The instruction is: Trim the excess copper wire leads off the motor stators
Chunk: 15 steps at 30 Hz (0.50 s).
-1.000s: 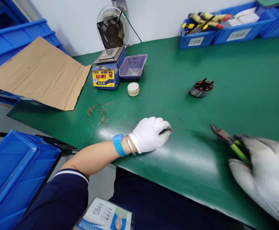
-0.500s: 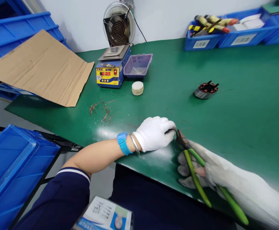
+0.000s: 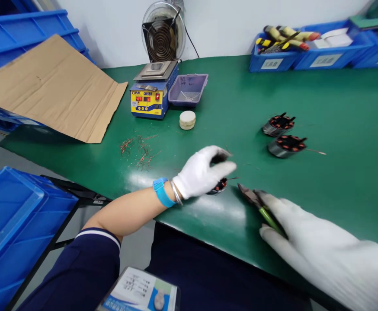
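My white-gloved left hand (image 3: 202, 172) is closed over a small motor stator with copper windings (image 3: 219, 186), holding it on the green mat near the front edge. A thin wire sticks out of the stator toward the right. My gloved right hand (image 3: 309, 242) grips green-handled cutting pliers (image 3: 257, 202), whose jaws point at that wire, a short gap away. Two more stators (image 3: 278, 124) (image 3: 286, 145) lie on the mat further right and back; the nearer one has a wire lead trailing right.
A pile of cut copper wire scraps (image 3: 139, 149) lies left of my left hand. Behind stand a blue solder pot (image 3: 150, 93), a fan (image 3: 163, 36), a purple tray (image 3: 188, 89) and a white round tin (image 3: 187, 119). Cardboard (image 3: 52, 88) at left, blue tool bins (image 3: 273, 54) at back right.
My left hand has lifted slightly, showing the stator under it. The right hand drew the pliers back a little from the left fingers. The view shifted, bringing a second stator into sight at the right.
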Each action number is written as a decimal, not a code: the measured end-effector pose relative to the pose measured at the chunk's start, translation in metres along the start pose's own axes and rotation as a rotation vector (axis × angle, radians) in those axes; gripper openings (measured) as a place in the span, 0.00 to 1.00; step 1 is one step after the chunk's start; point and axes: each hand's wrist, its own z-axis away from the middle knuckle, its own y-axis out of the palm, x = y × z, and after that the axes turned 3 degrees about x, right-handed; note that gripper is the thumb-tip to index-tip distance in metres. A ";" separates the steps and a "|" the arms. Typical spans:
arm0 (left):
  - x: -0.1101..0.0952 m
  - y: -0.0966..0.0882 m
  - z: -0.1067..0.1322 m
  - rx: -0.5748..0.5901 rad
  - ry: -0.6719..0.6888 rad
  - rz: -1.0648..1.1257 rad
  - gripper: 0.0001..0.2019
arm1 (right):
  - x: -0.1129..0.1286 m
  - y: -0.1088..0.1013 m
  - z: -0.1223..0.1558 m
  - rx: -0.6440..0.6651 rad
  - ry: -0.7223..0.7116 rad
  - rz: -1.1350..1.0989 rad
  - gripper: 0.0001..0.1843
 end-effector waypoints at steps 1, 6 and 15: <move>0.002 -0.003 -0.003 -0.074 -0.007 0.095 0.11 | 0.001 0.000 0.001 -0.004 -0.044 0.116 0.28; 0.016 -0.008 -0.017 -0.224 -0.049 0.231 0.11 | 0.036 0.005 -0.022 -0.291 -0.289 0.299 0.30; 0.028 -0.009 -0.026 -0.269 -0.138 0.263 0.10 | 0.046 0.004 -0.049 -0.221 -0.207 0.048 0.14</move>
